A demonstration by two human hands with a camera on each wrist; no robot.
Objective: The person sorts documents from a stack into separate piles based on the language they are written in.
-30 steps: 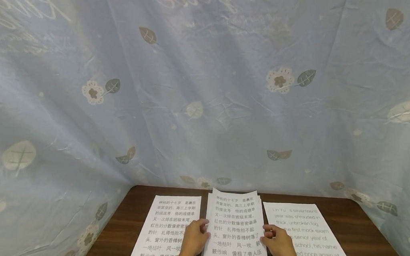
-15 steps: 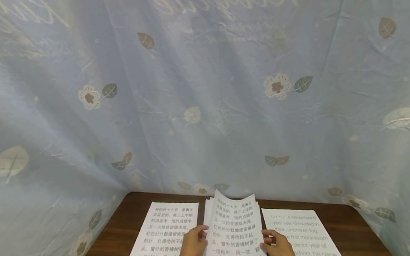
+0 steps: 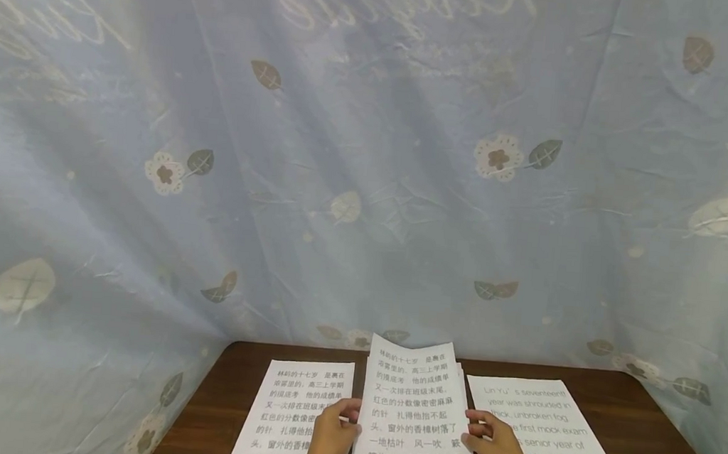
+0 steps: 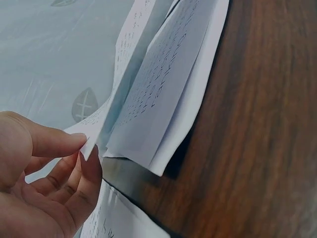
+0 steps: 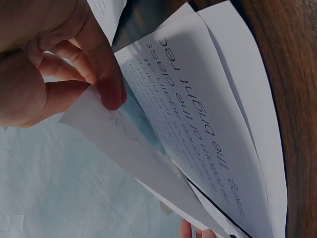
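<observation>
A printed sheet of paper (image 3: 409,419) with Chinese text is held raised above the middle stack, its top edge bowed. My left hand (image 3: 331,435) pinches its left edge between thumb and fingers. On the opposite edge, my right hand (image 3: 497,444) pinches the same sheet. Under it, the left wrist view shows a stack of paper (image 4: 158,89), with English text on its upper sheet. That English sheet (image 5: 198,114) also appears in the right wrist view, apart from the raised sheet.
Left of the stack, another Chinese-text sheet (image 3: 280,427) lies on the brown wooden table (image 3: 209,400), partly behind my left hand. An English-text sheet (image 3: 568,442) lies to the right, partly covered by my right hand. A pale blue patterned cloth (image 3: 367,184) hangs behind the table.
The sheet between my hands has risen from the stack and shifted slightly left. My left hand has moved a little left with it. The side sheets stay in place.
</observation>
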